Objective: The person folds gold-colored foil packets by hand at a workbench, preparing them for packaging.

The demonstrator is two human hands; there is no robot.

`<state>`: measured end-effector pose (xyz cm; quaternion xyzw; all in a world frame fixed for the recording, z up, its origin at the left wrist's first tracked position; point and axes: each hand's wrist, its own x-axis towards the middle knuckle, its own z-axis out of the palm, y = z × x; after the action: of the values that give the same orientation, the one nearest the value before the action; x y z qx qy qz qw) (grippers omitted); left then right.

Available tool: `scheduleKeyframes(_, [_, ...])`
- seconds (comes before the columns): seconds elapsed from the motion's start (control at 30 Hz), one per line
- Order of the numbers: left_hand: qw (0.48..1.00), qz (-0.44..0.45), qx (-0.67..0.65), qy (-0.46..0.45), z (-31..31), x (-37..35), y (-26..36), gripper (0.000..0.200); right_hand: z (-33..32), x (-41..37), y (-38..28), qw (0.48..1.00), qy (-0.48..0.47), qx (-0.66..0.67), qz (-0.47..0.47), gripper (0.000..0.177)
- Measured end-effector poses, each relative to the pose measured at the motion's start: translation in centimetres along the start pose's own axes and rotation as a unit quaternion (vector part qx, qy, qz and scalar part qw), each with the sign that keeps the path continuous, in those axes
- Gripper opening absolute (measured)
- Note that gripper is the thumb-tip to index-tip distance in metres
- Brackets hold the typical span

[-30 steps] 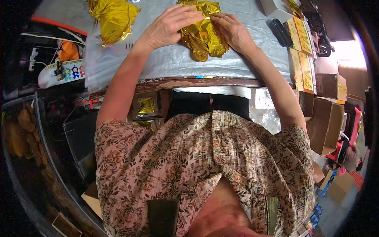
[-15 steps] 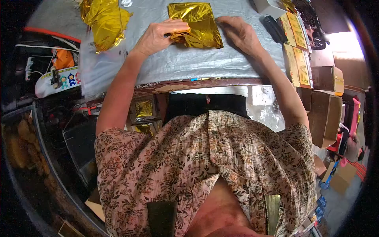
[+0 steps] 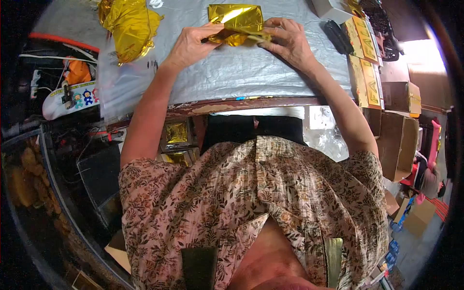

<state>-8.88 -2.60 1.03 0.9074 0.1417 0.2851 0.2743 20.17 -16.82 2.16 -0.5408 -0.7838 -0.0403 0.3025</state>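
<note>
As hands (image 3: 189, 47) pinch its near edge, gold foil (image 3: 238, 17), long axis left to right

Shiny gold foil (image 3: 237, 17), silvery-grey sheet (image 3: 232, 72), brown-leaf floral print on pale pink shirt (image 3: 217, 179).

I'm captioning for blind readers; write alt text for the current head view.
A person's left hand and right hand hold a shiny gold foil sheet at a silver-covered table. Crumpled gold foil lies at upper left; yellow-printed boxes line the right side.
</note>
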Motion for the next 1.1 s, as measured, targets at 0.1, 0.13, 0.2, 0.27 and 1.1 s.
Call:
scheduleKeyframes(0.1, [0.997,-0.027,0.036,0.061,0.0,-0.1,0.2,0.037,0.4,0.6,0.0,0.993,0.018,0.081,0.083,0.031])
scheduleKeyframes(0.13, [0.994,-0.103,0.018,0.034,-0.4,-0.1,0.6,0.036,0.5,0.7,0.0,0.993,0.019,0.08,0.086,0.031])
scheduleKeyframes(0.2, [0.984,-0.177,-0.002,0.004,-0.5,0.0,1.2,0.037,0.5,0.8,0.1,0.975,0.032,0.182,0.122,0.026])
scheduleKeyframes(0.27, [0.976,-0.214,-0.028,0.018,-0.6,0.1,1.4,0.036,0.9,0.9,0.5,0.963,0.027,0.222,0.154,0.024])
scheduleKeyframes(1.1, [0.999,-0.003,-0.04,0.014,-0.8,-1.4,0.8,0.04,0.2,0.7,-0.4,0.993,-0.007,0.108,0.04,0.024])
